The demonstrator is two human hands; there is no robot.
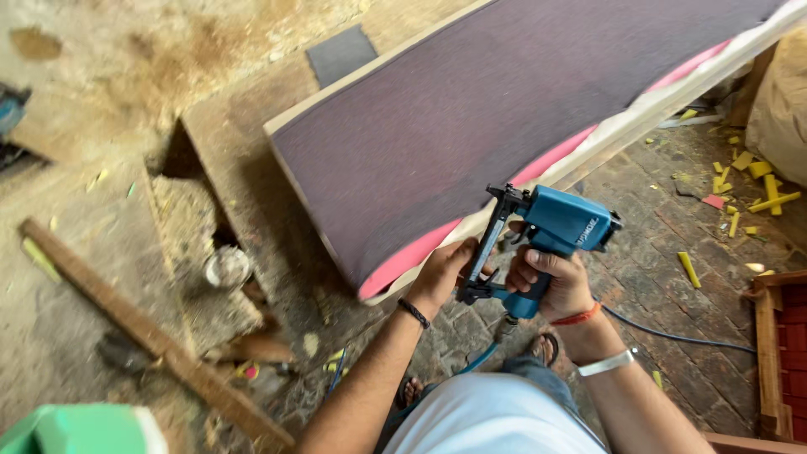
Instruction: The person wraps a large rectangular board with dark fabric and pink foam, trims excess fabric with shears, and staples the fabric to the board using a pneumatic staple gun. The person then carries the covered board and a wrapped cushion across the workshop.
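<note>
A blue, boxy stapler (538, 240) with a black magazine sits near the lower corner of a long panel (504, 109), purple cloth over pink foam on pale wood. The right hand (555, 282) grips its handle; the left hand (441, 273) curls around the magazine.

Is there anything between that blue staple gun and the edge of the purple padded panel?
Nothing visible. The right hand holds the blue staple gun by its handle, the left hand steadies its magazine, and its nose sits just off the purple panel by the pink foam edge.
</note>
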